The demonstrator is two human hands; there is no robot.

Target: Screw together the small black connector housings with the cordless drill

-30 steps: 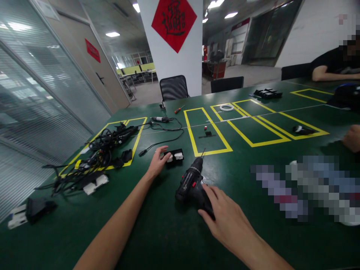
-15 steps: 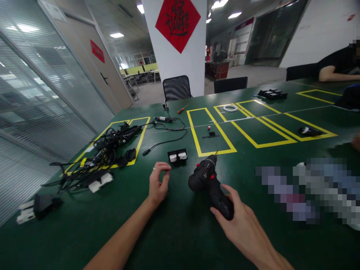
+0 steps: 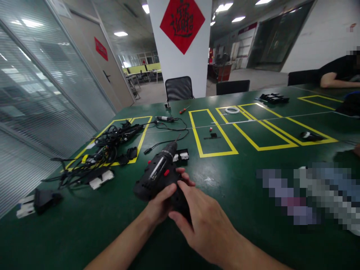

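Drill (image 3: 154, 168) gripped at the handle (image 3: 180, 200), bit (image 3: 178, 137) pointing away

At the far left of the tabletop (image 3: 84, 221), a black-and-white part (image 3: 39, 202) lay well apart from the drill. To its right sprawled the cables (image 3: 109, 150), a tangle in which the bit could easily catch, so it was best kept clear of them.

In the middle, right in front of the person, the drill slanted from its rear end up and away to the right. Whether it touched the tabletop could not be told. The left hand (image 3: 159, 206) was closed about the upper handle, thumb on the near side, fingertips showing past the far side. That hold, close to the heavy body, seemed sound for steadying it; the trigger was hidden, and fingers did best to stay off it.

Just beyond the chuck (image 3: 169, 149) sat a block (image 3: 184, 154), black with white pieces, partly hidden by the drill. That gap deserved care, since the chuck could knock it.

The right hand (image 3: 206, 217) gripped the lower handle, its forefinger close to the left thumb. Any change of hold was safest with one grip firm before the other eased.

Farther right, yellow tape (image 3: 219, 154) marked out frames.
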